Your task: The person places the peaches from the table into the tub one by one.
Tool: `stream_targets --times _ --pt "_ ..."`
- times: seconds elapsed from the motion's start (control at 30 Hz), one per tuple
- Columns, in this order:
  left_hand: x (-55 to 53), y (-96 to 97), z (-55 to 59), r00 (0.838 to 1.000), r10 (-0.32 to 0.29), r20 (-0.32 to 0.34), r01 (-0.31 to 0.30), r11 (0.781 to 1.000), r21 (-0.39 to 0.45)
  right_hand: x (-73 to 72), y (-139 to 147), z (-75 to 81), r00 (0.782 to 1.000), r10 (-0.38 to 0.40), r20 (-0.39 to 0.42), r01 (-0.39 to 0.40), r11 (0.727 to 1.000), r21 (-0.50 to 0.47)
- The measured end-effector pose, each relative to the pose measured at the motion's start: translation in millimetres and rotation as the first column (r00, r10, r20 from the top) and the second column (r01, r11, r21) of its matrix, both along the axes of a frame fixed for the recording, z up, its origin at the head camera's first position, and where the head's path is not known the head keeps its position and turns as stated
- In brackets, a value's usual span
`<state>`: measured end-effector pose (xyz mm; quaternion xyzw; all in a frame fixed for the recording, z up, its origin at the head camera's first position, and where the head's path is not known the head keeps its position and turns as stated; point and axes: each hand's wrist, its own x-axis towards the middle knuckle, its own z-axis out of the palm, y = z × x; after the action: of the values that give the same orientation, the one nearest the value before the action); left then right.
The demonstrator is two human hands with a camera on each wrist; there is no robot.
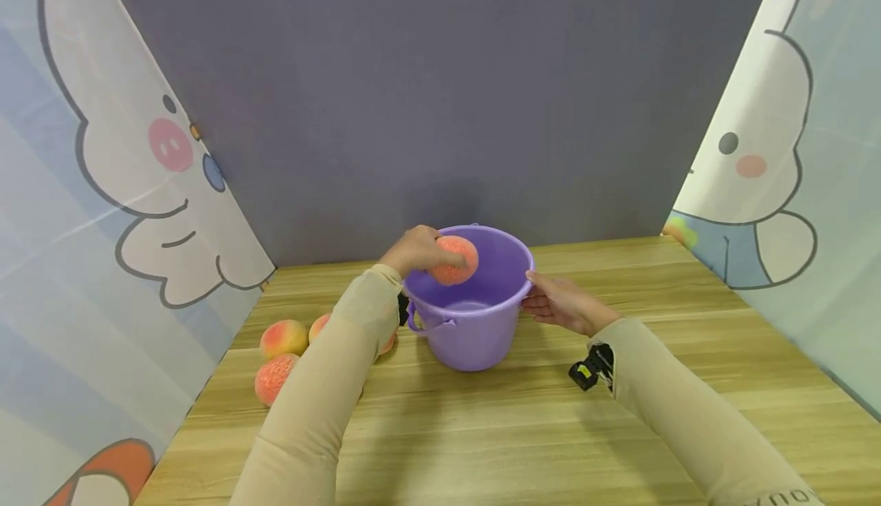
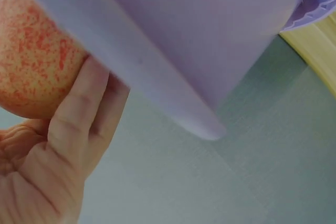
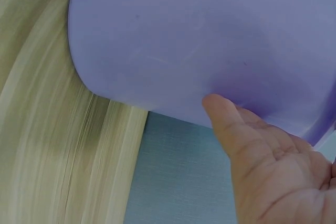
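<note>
My left hand holds a red-speckled apple over the mouth of a purple bucket, near its left side. The left wrist view shows the fingers curled against the apple, with the bucket's rim in front of part of it. On the bucket's right side, my right hand grips the rim, its thumb at the edge and the other fingers below it along the outside. From the right wrist, the fingers lie close along the bucket's outer wall.
Several round fruits lie left of the bucket, among them a yellow-and-red one and a speckled one; my left sleeve hides some. The bucket's handle hangs at its front left. A grey wall backs the wooden table.
</note>
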<state>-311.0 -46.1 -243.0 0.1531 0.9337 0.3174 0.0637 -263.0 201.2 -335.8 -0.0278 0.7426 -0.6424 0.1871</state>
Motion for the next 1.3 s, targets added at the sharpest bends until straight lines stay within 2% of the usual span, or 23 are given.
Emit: stream_targets --times 0.37,0.87,1.3 --pt "-1.1 5.6 1.4 1.0 -0.017 -0.012 0.016 0.999 -0.043 2.6 0.3 1.8 1.0 0.003 -0.009 -0.003 1.0 0.001" --pt "-1.6 14.3 0.5 0.999 -0.034 -0.02 0.033 0.999 -0.03 1.4 0.0 2.8 1.0 0.002 -0.005 -0.002 1.0 0.01" --pt "0.1 20.2 -0.6 0.999 -0.037 0.015 0.037 0.999 -0.03 4.8 1.3 1.1 1.0 -0.022 -0.003 0.022 1.0 0.012"
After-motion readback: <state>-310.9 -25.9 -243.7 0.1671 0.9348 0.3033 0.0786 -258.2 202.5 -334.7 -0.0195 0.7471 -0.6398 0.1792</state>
